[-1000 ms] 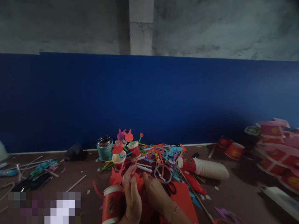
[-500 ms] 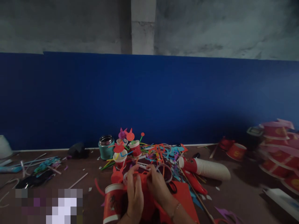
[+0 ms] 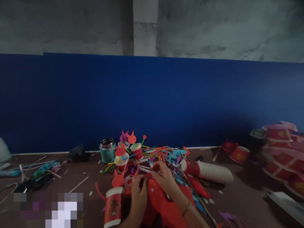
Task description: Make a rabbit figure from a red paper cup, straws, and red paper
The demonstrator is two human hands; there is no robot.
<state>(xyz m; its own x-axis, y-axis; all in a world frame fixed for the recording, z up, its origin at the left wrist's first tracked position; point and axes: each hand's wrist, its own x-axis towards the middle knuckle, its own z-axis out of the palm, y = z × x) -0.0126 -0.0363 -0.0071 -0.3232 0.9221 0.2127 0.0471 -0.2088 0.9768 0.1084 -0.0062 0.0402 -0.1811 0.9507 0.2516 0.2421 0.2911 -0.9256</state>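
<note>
My left hand (image 3: 139, 197) is held over the red paper with its thumb and fingers curled together. An orange strip (image 3: 137, 168) rises by its fingertips; I cannot tell whether they grip it. My right hand (image 3: 165, 179) is just to the right and a little farther off, its fingers bent into a pinch; anything in them is too small to make out. Beneath both hands lies red paper (image 3: 174, 210). A roll of tape (image 3: 129, 181) is beside my left fingertips. A red paper cup (image 3: 114, 205) with a red cat-eared cutout (image 3: 118, 180) stands left of my left hand.
Several decorated cups and a teal jar (image 3: 107, 150) stand behind, near the blue panel (image 3: 152, 101). Coloured scraps (image 3: 177, 155) are heaped beyond my hands. A stack of paper cups (image 3: 211, 172) lies to the right, with a thin stick (image 3: 199, 198) before it. Pink-red paper cups (image 3: 280, 148) are piled far right.
My right hand has moved slightly up and away from my left hand. My left hand has drawn down a little and its fingers have curled, uncovering the tape roll.
</note>
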